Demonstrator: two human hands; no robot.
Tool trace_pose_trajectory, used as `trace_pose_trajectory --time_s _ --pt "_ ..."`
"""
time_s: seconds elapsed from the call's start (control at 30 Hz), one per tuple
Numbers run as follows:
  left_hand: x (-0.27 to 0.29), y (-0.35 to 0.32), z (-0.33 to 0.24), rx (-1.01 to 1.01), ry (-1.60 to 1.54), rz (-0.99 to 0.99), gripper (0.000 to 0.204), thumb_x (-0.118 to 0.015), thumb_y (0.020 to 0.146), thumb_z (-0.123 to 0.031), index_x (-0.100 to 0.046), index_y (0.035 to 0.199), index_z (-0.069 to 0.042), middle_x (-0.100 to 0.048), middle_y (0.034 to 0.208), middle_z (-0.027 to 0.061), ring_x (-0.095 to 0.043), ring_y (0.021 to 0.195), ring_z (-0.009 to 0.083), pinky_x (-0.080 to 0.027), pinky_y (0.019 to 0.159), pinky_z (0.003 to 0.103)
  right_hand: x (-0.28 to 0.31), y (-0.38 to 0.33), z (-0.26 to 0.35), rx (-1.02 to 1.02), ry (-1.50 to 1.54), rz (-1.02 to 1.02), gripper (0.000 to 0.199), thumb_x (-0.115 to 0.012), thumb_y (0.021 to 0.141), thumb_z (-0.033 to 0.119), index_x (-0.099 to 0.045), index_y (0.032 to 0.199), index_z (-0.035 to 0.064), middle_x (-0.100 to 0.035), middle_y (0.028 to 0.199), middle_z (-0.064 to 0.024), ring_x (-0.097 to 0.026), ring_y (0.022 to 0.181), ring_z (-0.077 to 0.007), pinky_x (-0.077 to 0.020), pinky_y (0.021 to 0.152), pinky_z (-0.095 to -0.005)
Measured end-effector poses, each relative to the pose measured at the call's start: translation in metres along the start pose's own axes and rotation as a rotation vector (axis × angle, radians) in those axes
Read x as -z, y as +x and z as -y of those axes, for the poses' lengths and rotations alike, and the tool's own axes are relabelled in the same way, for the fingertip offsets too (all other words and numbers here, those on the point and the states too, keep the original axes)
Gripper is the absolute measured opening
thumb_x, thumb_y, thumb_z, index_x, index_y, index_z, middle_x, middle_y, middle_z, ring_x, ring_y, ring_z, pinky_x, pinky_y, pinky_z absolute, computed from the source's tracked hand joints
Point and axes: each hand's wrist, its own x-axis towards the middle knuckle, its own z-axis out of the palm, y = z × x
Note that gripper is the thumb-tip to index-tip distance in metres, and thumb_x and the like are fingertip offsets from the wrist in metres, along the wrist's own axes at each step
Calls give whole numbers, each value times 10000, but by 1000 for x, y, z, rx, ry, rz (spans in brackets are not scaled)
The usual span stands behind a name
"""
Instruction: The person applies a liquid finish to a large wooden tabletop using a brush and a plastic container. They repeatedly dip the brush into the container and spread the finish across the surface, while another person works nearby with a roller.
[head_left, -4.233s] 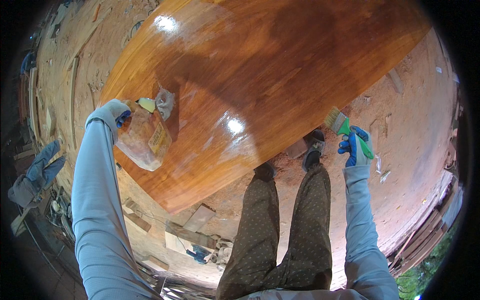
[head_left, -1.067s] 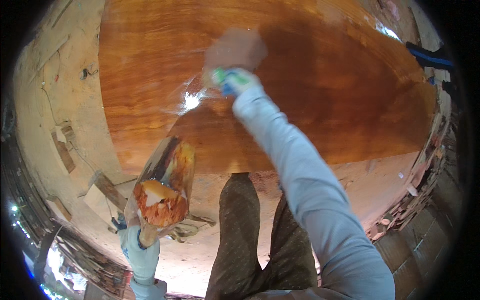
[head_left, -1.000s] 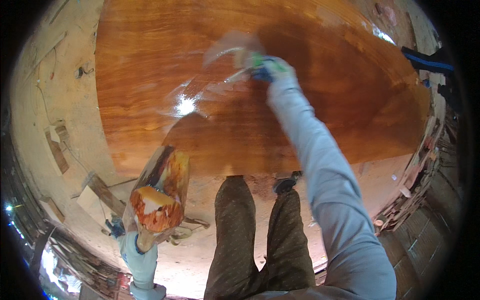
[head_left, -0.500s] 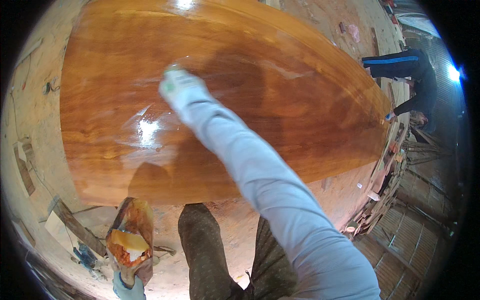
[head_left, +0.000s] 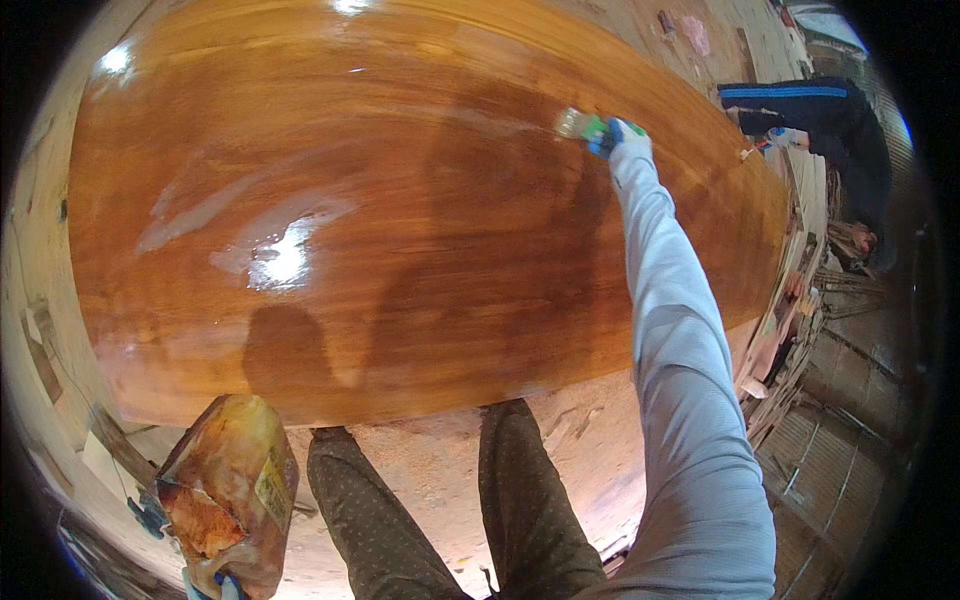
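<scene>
A large glossy brown wooden panel [head_left: 470, 310] fills the middle of the view, with pale wet streaks across its left half. My right hand [head_left: 622, 136], in a glove and stretched far over the panel, is closed round a paintbrush [head_left: 571, 123] with green on its handle. The bristles point left, at the panel's surface. At the lower left, my gloved left hand [head_left: 230, 588] grips the handle end of a stained, cut-open plastic jug [head_left: 235, 470]. The jug is tilted beside the panel's near edge; its contents are hard to see.
Another person [head_left: 850, 130] bends over the panel's right end, one hand near its edge. Scrap wood [head_left: 790, 330] is piled at the right. Boards lie on the dusty floor at the left, and a dark glove-like item [head_left: 150, 515] is by the jug.
My right hand has swept the brush to the right across the panel. The jug in my left hand has turned and shifted left. The other person's hand has moved.
</scene>
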Motion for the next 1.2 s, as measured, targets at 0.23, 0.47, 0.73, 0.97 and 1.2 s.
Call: trace_pose_trajectory --time_s 0.23,0.47,0.73,0.97,1.2 --pt "-49 -22 -26 -38 -15 61 629 -698 870 -84 -419 1419 43 -557 1261 127 -545 1118 219 -444 967 329 -150 -96 -20 950 -1501 280 285 -513 893 252 -738 810 98 -700 893 -173 -681 899 -340 -525 858 -468" --pt "-94 -42 -29 -42 -52 84 581 -705 871 -83 -455 1376 61 -567 1273 150 -553 1115 224 -456 954 328 -335 -152 36 330 -466 525 186 -554 891 192 -653 951 46 -716 946 -195 -703 855 -308 -555 763 -423" --pt "-140 -53 -20 -25 -21 120 560 -733 861 -94 -483 1333 74 -588 1239 145 -565 1084 217 -471 929 333 45 107 21 228 71 -3 136 -627 904 173 -669 924 45 -681 876 -90 -662 764 -193 -534 694 -352" --pt "-149 -75 -19 5 41 170 515 -719 880 -156 -499 1297 51 -586 1175 118 -555 1036 215 -464 910 333 -68 64 33 633 -1568 -91 271 -489 922 137 -725 1040 76 -703 1069 -163 -653 1074 -301 -526 919 -418" --pt "-165 -86 -35 -46 127 124 442 -693 895 -162 -524 1255 30 -585 1089 94 -543 933 178 -457 823 299 -322 -36 79 559 -722 471 329 -584 895 312 -684 1106 80 -684 1150 -176 -662 1046 -331 -507 931 -449"
